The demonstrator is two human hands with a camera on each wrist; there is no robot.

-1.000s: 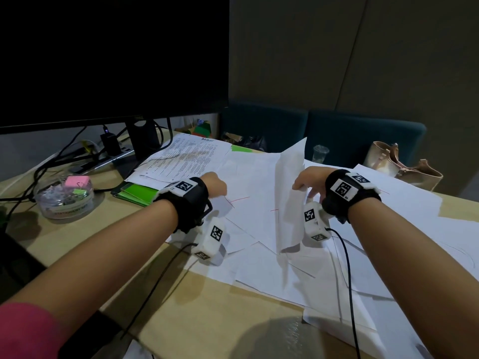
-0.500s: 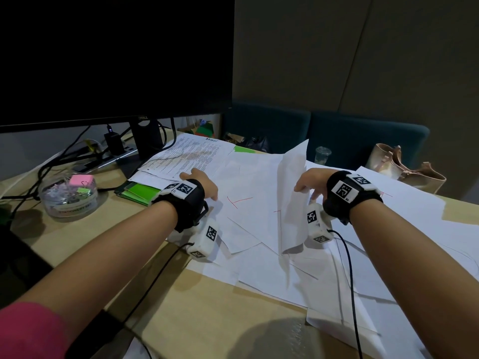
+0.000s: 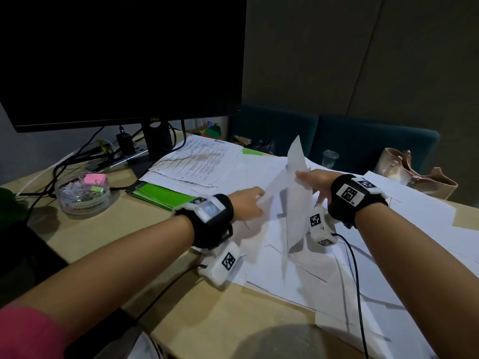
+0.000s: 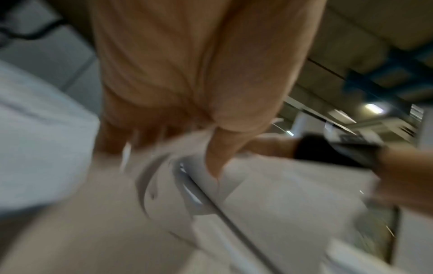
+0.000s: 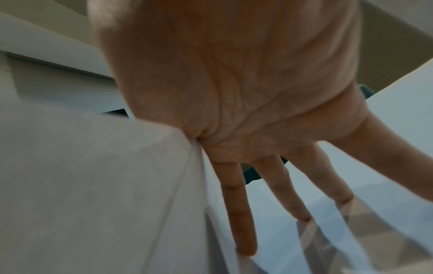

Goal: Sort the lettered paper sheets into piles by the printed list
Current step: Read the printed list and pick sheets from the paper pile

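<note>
A white sheet (image 3: 295,193) stands nearly upright on edge at the centre of the head view, its top corner pointing up and its lower edge among the loose white sheets (image 3: 305,275) spread overlapping across the surface through the centre and right of the frame. Their faces show blank, with only thin lines. A printed list (image 3: 202,161), dense with columns of small text, lies flat at upper centre-left on top of more paper.

Loose sheets (image 3: 324,275) cover the desk's (image 3: 207,320) right half. A printed list (image 3: 199,161) lies far left of them, before the monitor (image 3: 121,58). A tub (image 3: 83,193) sits further left, a bag (image 3: 414,174) far right.
</note>
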